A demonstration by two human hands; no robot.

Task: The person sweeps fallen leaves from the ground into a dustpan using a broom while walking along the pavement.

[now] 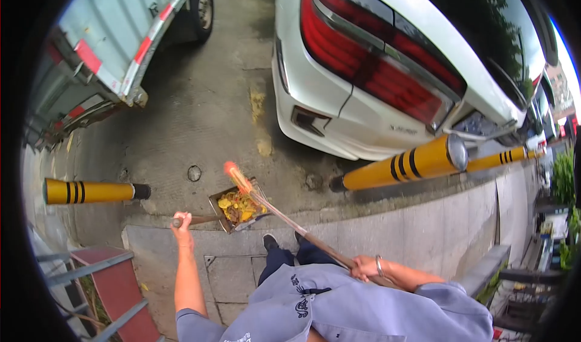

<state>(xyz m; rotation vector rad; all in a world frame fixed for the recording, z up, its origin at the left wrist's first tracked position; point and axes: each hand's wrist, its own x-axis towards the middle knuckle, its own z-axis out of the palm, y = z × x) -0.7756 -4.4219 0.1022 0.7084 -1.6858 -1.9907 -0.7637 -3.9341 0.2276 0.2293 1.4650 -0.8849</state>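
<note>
My left hand (183, 226) is closed round the end of the dustpan handle (204, 220). The metal dustpan (227, 225) lies low in front of my feet, holding yellow and brown leaves (241, 207). My right hand (366, 268) grips the long broom handle (308, 235) near my waist. From there the handle runs up and left to the orange broom head (237, 175), which is over the far edge of the dustpan and touches or overlaps the leaves; exact contact cannot be told.
A white car (363, 112) stands ahead to the right, a truck (115, 39) ahead to the left. Yellow bollards rise at the left (91, 192) and right (402, 165). A red panel with metal rails (112, 281) is at lower left. The paved kerb (387, 221) runs beneath me.
</note>
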